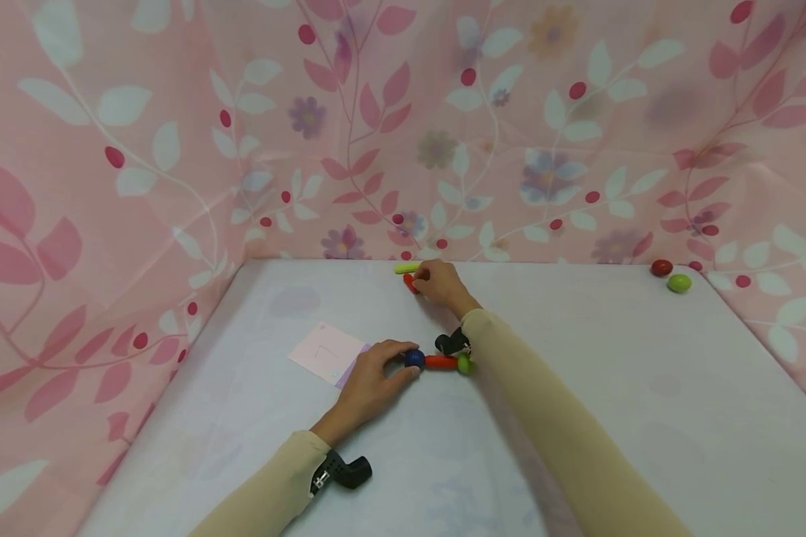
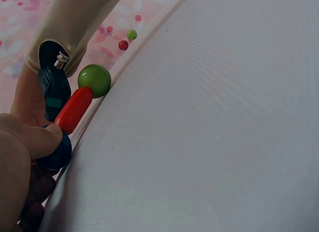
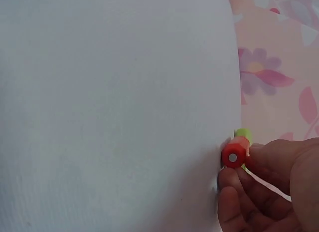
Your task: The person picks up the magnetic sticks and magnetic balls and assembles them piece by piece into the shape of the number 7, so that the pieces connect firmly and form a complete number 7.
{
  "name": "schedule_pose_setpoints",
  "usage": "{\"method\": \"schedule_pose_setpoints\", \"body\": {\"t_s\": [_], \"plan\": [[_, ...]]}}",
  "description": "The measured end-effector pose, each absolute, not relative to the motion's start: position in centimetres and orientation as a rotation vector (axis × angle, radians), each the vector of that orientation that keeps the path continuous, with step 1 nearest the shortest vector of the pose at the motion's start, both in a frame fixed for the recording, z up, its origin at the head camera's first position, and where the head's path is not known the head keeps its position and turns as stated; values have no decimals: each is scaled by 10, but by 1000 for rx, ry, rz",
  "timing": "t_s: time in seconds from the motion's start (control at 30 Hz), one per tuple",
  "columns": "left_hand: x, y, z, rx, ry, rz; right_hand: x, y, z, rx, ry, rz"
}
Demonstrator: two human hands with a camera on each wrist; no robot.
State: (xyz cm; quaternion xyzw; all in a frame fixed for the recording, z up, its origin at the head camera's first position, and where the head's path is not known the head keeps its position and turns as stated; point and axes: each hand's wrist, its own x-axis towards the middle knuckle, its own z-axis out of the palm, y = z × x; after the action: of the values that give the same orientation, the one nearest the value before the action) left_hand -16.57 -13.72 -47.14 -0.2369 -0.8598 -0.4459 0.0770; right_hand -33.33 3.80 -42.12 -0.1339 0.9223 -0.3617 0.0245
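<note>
My left hand grips a blue ball between thumb and fingers, low over the white table. A red rod joins that ball to a green ball, making a short row. In the left wrist view the thumb lies across the blue ball, with the red rod and green ball beyond it. Near the table's back edge my right hand pinches a second red rod. A silvery round spot shows on this red rod's end. Just behind it lies a yellow-green rod.
A pale pink card with a purple edge lies left of the left hand, partly covered by it. At the far right back are a dark red ball and a light green ball. A flowered pink curtain surrounds the table.
</note>
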Motion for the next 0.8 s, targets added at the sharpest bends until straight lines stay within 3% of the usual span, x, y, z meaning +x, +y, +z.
{"method": "schedule_pose_setpoints", "body": {"t_s": [0.8], "plan": [[-164, -136, -469, -681, -2593, -1333, -337, 42, -428, -128, 2732, -1394]]}}
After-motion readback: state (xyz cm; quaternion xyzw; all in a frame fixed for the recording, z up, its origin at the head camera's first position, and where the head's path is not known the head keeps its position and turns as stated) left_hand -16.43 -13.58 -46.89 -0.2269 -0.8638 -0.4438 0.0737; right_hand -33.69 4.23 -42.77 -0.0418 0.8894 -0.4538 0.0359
